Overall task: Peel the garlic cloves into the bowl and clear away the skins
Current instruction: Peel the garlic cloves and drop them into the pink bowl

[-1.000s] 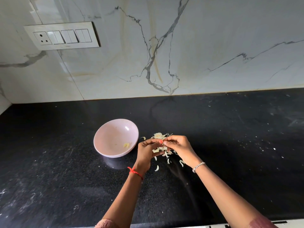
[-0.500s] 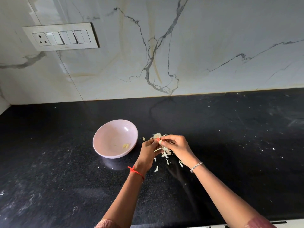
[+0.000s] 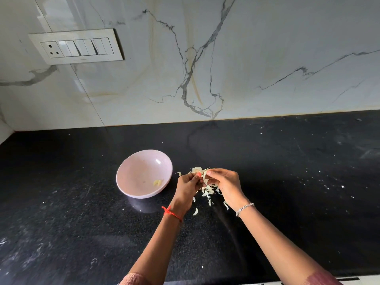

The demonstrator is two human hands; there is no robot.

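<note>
1. We see the marble wall [image 3: 267,58] and, below it, the black counter [image 3: 287,182]. Neither differs from a second ago beyond a slight shift of the view.
2. The switch plate [image 3: 76,46] sits on the wall above the counter's back left corner.
3. The pink bowl [image 3: 139,173] stands left of the counter's middle, nearer the back edge than the front. It is in the same spot as before.
4. The left hand [image 3: 186,189] and the right hand [image 3: 226,186] meet just right of the bowl, as they did a second ago. We see little movement beyond small finger work.
5. Both hands pinch the garlic clove [image 3: 202,174] between curled fingertips and thumbs. The left thumb lies on top, and the right fingers grip its far end. The clove is held just above the counter, apart from the bowl.
6. The skins [image 3: 207,191] lie in a loose pile under and between the hands. A few stray flakes lie toward the front edge, as before.
7. The bracelet [image 3: 244,208] circles the right wrist and the red thread [image 3: 171,212] the left.
8. The peeled cloves [image 3: 158,182] rest at the bowl's bottom on its right side, and their number looks unchanged.
</note>
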